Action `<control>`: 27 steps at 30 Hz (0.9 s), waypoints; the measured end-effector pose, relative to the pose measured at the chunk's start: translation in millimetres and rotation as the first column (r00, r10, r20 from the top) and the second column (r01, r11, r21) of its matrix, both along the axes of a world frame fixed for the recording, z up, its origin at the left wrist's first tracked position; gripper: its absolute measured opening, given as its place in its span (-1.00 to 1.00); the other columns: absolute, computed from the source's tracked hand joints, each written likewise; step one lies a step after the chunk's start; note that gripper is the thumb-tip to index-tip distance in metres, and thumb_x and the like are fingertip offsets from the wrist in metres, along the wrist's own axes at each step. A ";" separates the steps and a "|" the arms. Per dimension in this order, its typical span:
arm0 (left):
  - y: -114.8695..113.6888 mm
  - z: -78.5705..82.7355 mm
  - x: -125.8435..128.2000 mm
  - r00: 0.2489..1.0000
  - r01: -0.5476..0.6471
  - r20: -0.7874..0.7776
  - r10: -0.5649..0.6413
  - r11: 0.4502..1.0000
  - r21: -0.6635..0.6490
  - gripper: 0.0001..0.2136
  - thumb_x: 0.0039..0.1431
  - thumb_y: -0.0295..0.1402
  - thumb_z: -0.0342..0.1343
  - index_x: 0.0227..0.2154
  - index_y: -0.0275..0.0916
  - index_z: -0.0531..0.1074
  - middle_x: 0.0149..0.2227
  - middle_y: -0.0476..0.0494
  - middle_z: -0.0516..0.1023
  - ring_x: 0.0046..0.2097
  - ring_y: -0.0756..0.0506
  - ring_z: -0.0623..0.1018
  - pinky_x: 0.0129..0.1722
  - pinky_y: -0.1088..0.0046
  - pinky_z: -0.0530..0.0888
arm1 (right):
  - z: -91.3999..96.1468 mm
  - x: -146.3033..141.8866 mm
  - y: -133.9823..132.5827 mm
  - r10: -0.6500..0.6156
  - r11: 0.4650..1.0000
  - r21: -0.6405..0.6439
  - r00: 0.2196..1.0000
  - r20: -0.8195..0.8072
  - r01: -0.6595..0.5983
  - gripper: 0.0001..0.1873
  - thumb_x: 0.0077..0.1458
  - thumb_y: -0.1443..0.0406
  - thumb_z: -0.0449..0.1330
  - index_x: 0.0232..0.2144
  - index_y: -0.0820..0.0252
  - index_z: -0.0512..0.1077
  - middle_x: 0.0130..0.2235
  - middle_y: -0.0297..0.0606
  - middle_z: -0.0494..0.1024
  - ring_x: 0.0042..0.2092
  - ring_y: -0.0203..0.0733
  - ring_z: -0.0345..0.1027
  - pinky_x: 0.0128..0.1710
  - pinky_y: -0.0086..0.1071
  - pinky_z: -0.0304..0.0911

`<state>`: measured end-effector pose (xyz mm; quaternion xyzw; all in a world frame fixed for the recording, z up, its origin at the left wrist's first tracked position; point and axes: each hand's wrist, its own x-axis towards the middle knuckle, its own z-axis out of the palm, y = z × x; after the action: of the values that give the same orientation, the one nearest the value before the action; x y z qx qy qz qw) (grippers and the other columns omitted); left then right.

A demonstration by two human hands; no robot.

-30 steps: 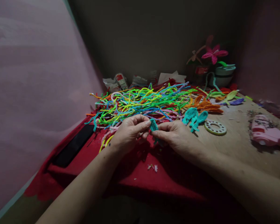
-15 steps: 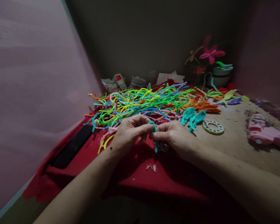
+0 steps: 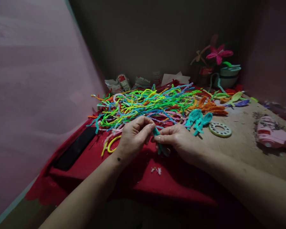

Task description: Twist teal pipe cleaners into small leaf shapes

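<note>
Pink glue gun (image 3: 274,135), white ring (image 3: 220,129), pink flower (image 3: 218,53), bowl (image 3: 230,76), red cloth (image 3: 143,178)

Teal pipe cleaner piece (image 3: 157,136), fuzzy, short, bent into a small folded loop shape; its upper end is pinched between thumb and fingertips of the left hand (image 3: 133,136) and the right hand (image 3: 178,141), and its lower tail hangs down just under the right hand's fingers. It is held just above the red cloth (image 3: 138,178), near the front edge of the multicolour pipe cleaner pile (image 3: 145,103). Exact fold shape is hard to tell since the fingers cover most of it.
</note>
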<state>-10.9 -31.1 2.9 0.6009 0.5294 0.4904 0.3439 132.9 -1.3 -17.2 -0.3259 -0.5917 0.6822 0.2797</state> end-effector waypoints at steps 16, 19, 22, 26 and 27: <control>2.4 0.0 5.4 0.999 -0.018 0.022 0.023 0.979 -0.205 -0.73 -0.01 -0.29 0.15 -0.67 -0.32 0.28 -0.79 0.09 0.29 -0.72 0.16 0.21 -0.71 0.65 0.10 | 0.4 -1.8 -0.4 -0.275 0.921 0.323 0.951 0.144 0.217 -0.89 -0.07 0.38 0.03 -0.58 0.22 0.32 -0.73 -0.45 0.30 -0.70 -0.40 0.18 -0.70 -0.55 0.06; 2.4 -0.6 7.4 0.999 -0.008 0.029 0.015 0.980 -0.199 -0.75 0.02 -0.32 0.12 -0.65 -0.31 0.25 -0.80 0.10 0.30 -0.73 0.15 0.24 -0.71 0.66 0.12 | 0.5 -1.3 -2.3 -0.277 0.912 0.350 0.950 0.146 0.212 -0.84 -0.08 0.39 0.02 -0.66 0.20 0.25 -0.72 -0.44 0.31 -0.69 -0.40 0.20 -0.68 -0.55 0.08; 2.5 0.3 8.7 0.999 0.018 0.036 -0.011 0.980 -0.198 -0.75 0.03 -0.33 0.12 -0.64 -0.30 0.23 -0.80 0.11 0.30 -0.74 0.14 0.25 -0.72 0.66 0.13 | -0.8 -1.2 -3.7 -0.288 0.897 0.384 0.949 0.128 0.221 -0.85 -0.09 0.39 0.02 -0.65 0.19 0.25 -0.69 -0.43 0.32 -0.67 -0.39 0.21 -0.67 -0.53 0.09; 1.7 1.8 10.8 0.999 0.034 0.006 -0.034 0.978 -0.208 -0.76 0.02 -0.32 0.12 -0.63 -0.29 0.23 -0.80 0.12 0.28 -0.74 0.14 0.24 -0.72 0.65 0.13 | -4.6 -2.5 -3.8 -0.333 0.835 0.492 0.938 0.094 0.246 -0.85 -0.06 0.38 0.00 -0.59 0.20 0.32 -0.62 -0.40 0.37 -0.60 -0.38 0.21 -0.59 -0.51 0.10; 1.5 1.2 11.2 0.999 0.032 -0.008 -0.034 0.978 -0.207 -0.76 0.02 -0.32 0.12 -0.63 -0.28 0.22 -0.79 0.12 0.28 -0.73 0.14 0.25 -0.72 0.65 0.13 | -5.4 -2.9 -3.6 -0.346 0.816 0.520 0.934 0.093 0.251 -0.85 -0.05 0.38 0.00 -0.58 0.20 0.33 -0.61 -0.39 0.37 -0.58 -0.38 0.20 -0.56 -0.51 0.10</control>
<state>0.3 -29.6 4.1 0.5734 0.5695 0.4234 0.4094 130.0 -4.9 -22.6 -0.3922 -0.7125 0.4199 0.4027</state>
